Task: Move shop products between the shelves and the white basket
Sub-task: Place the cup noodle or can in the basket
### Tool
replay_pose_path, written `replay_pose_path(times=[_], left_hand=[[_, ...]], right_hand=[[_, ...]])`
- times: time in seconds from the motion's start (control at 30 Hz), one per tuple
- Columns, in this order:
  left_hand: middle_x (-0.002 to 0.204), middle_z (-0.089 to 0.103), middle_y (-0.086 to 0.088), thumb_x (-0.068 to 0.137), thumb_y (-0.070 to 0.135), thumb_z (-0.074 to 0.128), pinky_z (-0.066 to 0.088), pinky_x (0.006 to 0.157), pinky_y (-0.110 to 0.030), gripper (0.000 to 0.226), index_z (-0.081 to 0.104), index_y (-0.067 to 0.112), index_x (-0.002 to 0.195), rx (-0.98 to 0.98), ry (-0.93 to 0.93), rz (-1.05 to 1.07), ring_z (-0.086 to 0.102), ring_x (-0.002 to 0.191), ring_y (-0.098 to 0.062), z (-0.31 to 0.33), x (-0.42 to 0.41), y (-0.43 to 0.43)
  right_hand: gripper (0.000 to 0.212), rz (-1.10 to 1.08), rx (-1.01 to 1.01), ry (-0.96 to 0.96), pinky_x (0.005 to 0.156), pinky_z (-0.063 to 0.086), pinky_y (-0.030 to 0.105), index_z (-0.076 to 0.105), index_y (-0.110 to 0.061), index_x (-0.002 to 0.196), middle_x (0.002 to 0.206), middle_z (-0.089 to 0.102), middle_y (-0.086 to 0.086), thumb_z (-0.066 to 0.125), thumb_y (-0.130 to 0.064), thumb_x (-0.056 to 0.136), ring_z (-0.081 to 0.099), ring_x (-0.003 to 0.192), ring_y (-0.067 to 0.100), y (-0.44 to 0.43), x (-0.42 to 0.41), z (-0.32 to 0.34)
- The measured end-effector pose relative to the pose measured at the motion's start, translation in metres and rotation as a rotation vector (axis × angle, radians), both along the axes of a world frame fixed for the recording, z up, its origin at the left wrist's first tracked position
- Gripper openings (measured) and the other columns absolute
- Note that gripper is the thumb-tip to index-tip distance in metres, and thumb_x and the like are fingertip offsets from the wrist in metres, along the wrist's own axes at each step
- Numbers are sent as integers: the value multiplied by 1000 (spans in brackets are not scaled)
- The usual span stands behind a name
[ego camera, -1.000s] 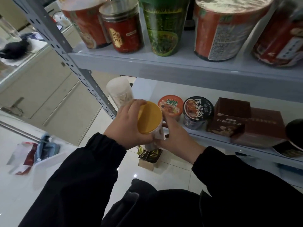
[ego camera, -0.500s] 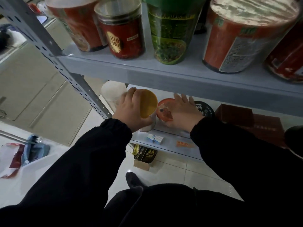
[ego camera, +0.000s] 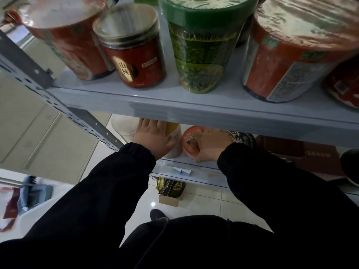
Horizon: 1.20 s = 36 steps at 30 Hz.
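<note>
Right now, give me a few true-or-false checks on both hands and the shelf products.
1. The left hand grips the yellow-lid cup. True.
2. The right hand is clear of the red bowl. False: it rests on the bowl.
3. The green cup stands on the upper shelf. True.
4. The jar lies on its side. False: it stands upright, left of the green cup.

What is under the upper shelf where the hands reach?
On the lower shelf: a white cup, the yellow-lidded cup gripped by the left hand, a red-lidded bowl under the right hand, a black-lidded bowl and brown boxes. The upper shelf covers everything farther back.
</note>
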<state>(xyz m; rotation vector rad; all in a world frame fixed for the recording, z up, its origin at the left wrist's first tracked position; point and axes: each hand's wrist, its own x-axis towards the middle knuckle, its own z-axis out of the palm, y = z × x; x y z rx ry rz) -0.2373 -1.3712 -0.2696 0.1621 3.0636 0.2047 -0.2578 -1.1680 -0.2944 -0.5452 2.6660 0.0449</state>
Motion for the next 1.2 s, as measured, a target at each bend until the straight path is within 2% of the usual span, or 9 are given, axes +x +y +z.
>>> replay_pose_path(times=[0.13, 0.23, 0.47, 0.67, 0.83, 0.93, 1.0, 1.1, 1.2], left_hand=[[146, 47, -26, 76, 66, 25, 22, 119, -49, 98, 38, 4, 151, -17, -1, -18, 38, 138, -44, -3, -1, -2], [147, 46, -26, 86, 59, 41, 22, 119, -49, 85, 36, 4, 152, -4, 4, -15, 38, 139, -43, -5, -1, -4], [148, 45, -21, 77, 57, 42, 22, 121, -48, 89, 38, 9, 152, 86, 27, -9, 34, 139, -40, -1, 1, -5], [128, 58, -6, 83, 46, 55, 46, 100, -36, 63, 56, 9, 134, 652, 270, -23, 57, 117, -29, 16, 46, 12], [131, 63, -1, 71, 70, 69, 55, 102, -42, 84, 48, 25, 139, 1097, -299, 58, 65, 117, -14, 20, 82, 39], [130, 66, -23, 56, 74, 86, 47, 103, -67, 114, 48, 9, 143, 1448, -648, 220, 64, 119, -44, 11, 93, 55], [129, 65, -27, 53, 74, 87, 49, 99, -69, 118, 47, 5, 141, 1547, -670, 235, 63, 118, -49, 10, 101, 65], [117, 72, -17, 60, 72, 84, 60, 86, -56, 95, 56, 13, 129, 1579, -553, 300, 70, 106, -39, 9, 111, 82], [110, 71, -10, 87, 47, 66, 61, 78, -52, 46, 58, 21, 124, 1665, -437, 431, 69, 103, -35, 8, 120, 93]], right_hand=[[87, 31, -10, 2, 99, 50, 48, 44, -22, 141, 134, 55, 11, 77, -62, 71, 58, 117, 32, 4, 6, -3], [95, 77, -102, 19, 109, 41, 49, 39, -23, 145, 144, 45, 11, 78, -63, 69, 49, 128, 33, 10, 13, 0], [81, 109, -376, -62, 111, 37, 32, 42, -25, 131, 153, 26, 2, 83, -58, 69, 37, 137, 24, 32, 41, 22], [64, -96, -817, -233, 96, 55, 38, 44, -40, 110, 130, 44, -14, 90, -51, 66, 53, 121, 14, 61, 65, 36], [54, -265, -1264, -438, 100, 58, 43, 61, -42, 104, 140, 51, -16, 89, -43, 58, 63, 123, 14, 72, 88, 38], [45, -402, -1485, -475, 97, 58, 41, 70, -38, 100, 145, 53, -9, 87, -41, 58, 61, 128, 17, 74, 102, 33], [52, -540, -1598, -472, 89, 59, 38, 67, -31, 109, 140, 57, -1, 86, -42, 61, 65, 121, 22, 75, 110, 28], [65, -749, -1721, -517, 83, 62, 41, 55, -26, 126, 128, 63, 7, 89, -41, 72, 73, 105, 22, 77, 121, 23], [50, -871, -1764, -504, 78, 64, 49, 50, -32, 129, 123, 67, 2, 66, -45, 84, 73, 105, 24, 77, 131, 23]])
